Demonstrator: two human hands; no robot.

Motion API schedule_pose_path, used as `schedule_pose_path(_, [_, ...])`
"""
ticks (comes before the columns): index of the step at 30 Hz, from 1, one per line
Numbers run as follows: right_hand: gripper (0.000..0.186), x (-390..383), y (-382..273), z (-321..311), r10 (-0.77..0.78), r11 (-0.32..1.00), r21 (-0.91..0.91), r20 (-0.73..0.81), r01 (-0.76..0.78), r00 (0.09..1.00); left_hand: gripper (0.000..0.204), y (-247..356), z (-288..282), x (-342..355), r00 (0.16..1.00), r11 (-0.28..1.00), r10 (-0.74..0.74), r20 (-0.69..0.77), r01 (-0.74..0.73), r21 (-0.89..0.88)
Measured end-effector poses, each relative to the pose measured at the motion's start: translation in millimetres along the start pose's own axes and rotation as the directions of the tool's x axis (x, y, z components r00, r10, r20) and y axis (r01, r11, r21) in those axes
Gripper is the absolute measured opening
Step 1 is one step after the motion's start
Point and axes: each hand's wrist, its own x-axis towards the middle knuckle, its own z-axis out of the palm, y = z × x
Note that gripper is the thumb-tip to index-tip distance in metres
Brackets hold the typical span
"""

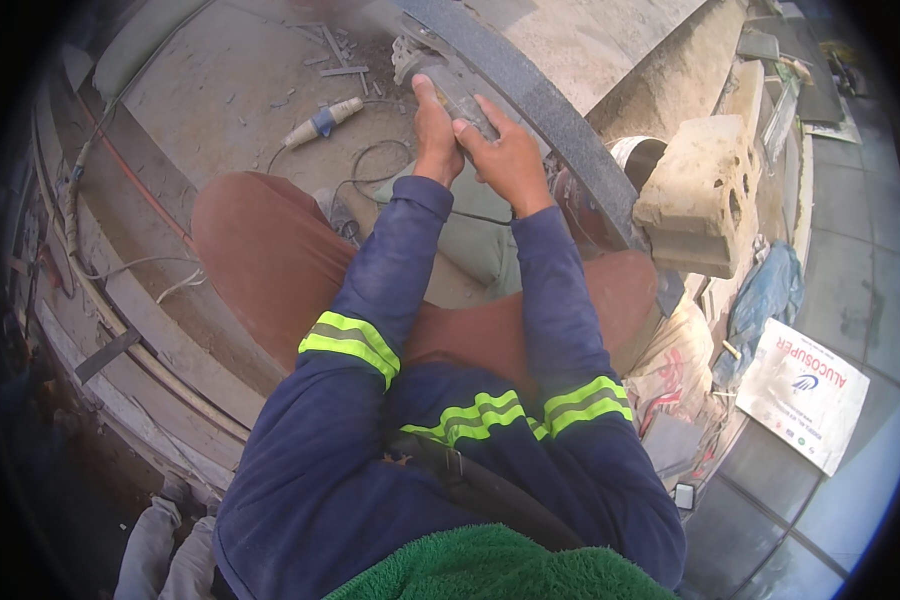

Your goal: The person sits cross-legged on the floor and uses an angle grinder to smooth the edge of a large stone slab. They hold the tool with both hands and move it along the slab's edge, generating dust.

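Both hands are closed around a dusty angle grinder (458,98). My left hand (436,132) wraps the end near its head, thumb on top. My right hand (510,158) grips farther back along the body. The tool's head lies against or very close to the edge of a long, curved grey stone slab (555,118); dust hides its disc, and I cannot tell whether it touches. A dark cord (470,214) trails from below my hands. The slab runs from the top of the view down past my right knee.
A white-and-blue plug connector (322,122) lies on the dusty ground near stone offcuts (345,71). Right of the slab are a concrete block (698,190), a white bucket (638,155), blue plastic (770,295) and a white printed sheet (805,395). Hoses and cables line the left.
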Motion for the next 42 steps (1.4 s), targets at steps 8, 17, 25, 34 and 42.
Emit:
schedule_pose_path(8, [0.079,-7,-2,-5,0.029,1.0,0.006,0.008,-0.029,1.0,0.074,-2,0,-6,1.0,1.0,-0.006,0.012,0.006,0.028])
schedule_pose_path(17, [0.079,-12,0,-8,0.032,0.999,0.002,0.012,-0.032,0.999,0.078,-4,5,-14,1.0,1.0,-0.016,0.004,0.016,-0.006])
schedule_pose_path(25, [0.08,-17,3,-12,0.036,0.999,0.007,0.02,-0.036,0.999,0.075,-7,4,-19,1.0,1.0,-0.015,0.025,0.014,0.025])
schedule_pose_path(34, [0.079,-23,5,-14,0.042,0.999,0.008,0.011,-0.042,0.999,0.074,-9,5,-26,0.999,0.999,-0.025,0.028,0.025,0.026])
schedule_pose_path(42, [0.079,-32,-4,-21,0.125,0.991,0.036,0.036,-0.126,0.992,0.077,-9,13,-37,0.999,0.999,-0.033,-0.013,0.033,0.006])
